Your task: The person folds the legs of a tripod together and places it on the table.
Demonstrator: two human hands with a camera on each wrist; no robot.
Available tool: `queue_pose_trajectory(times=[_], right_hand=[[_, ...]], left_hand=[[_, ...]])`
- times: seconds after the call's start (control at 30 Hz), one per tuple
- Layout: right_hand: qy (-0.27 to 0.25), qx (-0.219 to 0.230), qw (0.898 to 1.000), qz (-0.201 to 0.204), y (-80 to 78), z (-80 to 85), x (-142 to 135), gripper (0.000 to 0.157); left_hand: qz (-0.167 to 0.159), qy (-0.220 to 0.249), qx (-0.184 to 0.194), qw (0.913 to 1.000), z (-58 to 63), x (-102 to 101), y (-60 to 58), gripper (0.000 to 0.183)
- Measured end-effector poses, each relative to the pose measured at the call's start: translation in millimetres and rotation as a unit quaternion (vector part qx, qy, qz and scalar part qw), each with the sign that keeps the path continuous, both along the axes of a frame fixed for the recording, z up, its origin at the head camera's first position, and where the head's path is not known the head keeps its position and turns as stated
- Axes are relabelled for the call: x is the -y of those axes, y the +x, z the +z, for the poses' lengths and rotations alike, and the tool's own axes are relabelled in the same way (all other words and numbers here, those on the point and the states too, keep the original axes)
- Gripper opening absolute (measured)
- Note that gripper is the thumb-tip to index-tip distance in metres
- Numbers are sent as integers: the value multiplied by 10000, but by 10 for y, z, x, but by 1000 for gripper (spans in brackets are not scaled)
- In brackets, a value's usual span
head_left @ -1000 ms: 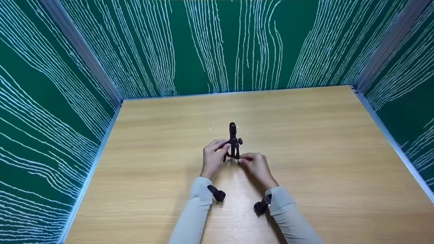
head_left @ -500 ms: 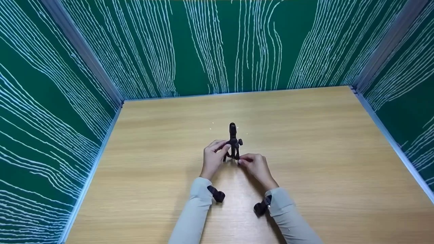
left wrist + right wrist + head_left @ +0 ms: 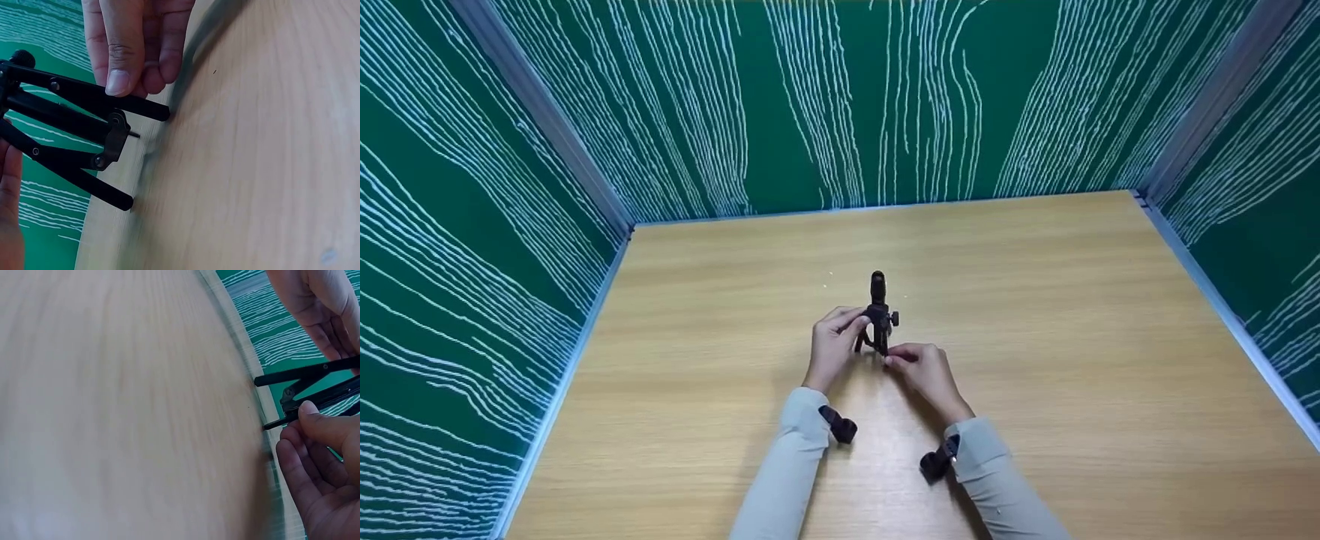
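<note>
A small black tripod (image 3: 877,324) stands upright between my hands, its spread legs reaching down to the tabletop. My left hand (image 3: 832,341) grips it from the left, near the top of the legs. Lower down, my right hand (image 3: 926,371) pinches one leg close to its foot. In the right wrist view the right thumb (image 3: 309,408) lies on that leg, beside the tripod's brace. The left wrist view shows the tripod legs (image 3: 93,183) tilted sideways, with the left hand (image 3: 8,208) only partly in frame. A knob (image 3: 895,319) sticks out at the tripod's right side.
The wooden table (image 3: 697,360) extends around both hands. Green panels (image 3: 780,172) with wavy white lines enclose its back and sides. Tiny pale specks (image 3: 825,285) lie beyond the tripod. A black camera (image 3: 844,429) is strapped to each wrist.
The tripod has turned slightly, and its top and knob have shifted a little to the right. Both hands keep their hold with hardly any movement.
</note>
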State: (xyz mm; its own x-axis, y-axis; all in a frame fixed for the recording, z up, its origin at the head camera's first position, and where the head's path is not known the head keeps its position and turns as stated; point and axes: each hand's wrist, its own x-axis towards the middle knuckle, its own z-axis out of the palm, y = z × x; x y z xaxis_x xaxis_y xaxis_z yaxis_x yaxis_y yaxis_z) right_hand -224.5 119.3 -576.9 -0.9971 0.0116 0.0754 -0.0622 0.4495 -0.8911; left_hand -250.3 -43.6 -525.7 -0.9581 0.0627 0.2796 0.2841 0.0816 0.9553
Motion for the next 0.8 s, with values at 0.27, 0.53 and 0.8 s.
queue_pose_trajectory(times=[0.27, 0.53, 0.8], right_hand=[[21, -43, 10000, 34, 27, 5, 35, 11], [15, -103, 9999, -12, 32, 6, 65, 10], [-139, -90, 9998, -100, 42, -29, 119, 9]], left_hand=[[-143, -93, -140, 9998, 21, -2, -39, 22], [-331, -189, -412, 9984, 59, 19, -78, 22], [-500, -120, -146, 9986, 45, 42, -147, 22]])
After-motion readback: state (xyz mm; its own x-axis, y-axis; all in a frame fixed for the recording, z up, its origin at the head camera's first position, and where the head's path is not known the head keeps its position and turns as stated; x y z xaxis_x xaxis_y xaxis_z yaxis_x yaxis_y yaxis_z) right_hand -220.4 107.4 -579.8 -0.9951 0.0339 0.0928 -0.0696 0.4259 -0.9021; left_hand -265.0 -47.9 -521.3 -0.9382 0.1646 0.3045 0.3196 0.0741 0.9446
